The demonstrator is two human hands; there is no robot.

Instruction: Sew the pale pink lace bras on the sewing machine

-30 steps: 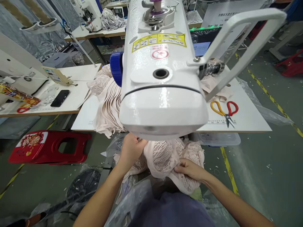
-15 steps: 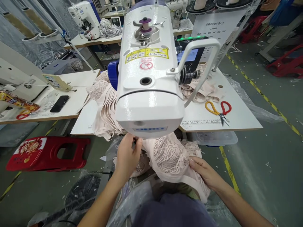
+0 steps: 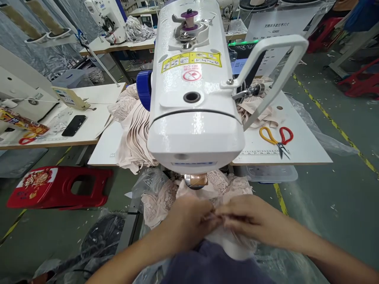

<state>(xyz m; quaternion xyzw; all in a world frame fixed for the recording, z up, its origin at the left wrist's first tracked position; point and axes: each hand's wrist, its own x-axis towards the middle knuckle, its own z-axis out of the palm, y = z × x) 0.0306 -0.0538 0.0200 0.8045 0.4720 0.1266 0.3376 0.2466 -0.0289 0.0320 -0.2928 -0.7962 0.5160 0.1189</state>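
Note:
My left hand (image 3: 191,217) and my right hand (image 3: 254,219) meet close to my body, both closed on a pale pink lace bra (image 3: 233,245). Motion blurs the fingers, and they cover much of the cloth. Just beyond them hangs the white sewing machine head (image 3: 195,138), with a metal part (image 3: 196,180) showing under its front. More lace bras (image 3: 160,203) lie below the machine on the left, partly over clear plastic.
Folded pale pink pieces (image 3: 133,134) are heaped left of the machine. Scissors (image 3: 278,142) with yellow and red handles lie on the white tabletop (image 3: 308,152). A red stool (image 3: 60,187) is on the floor at left, and a phone (image 3: 74,125) rests on the neighbouring table.
My left hand has come away from under the machine head toward my body. My right hand has moved inward to meet it, and the bra is now bunched between them. The machine's wire lever has swung up.

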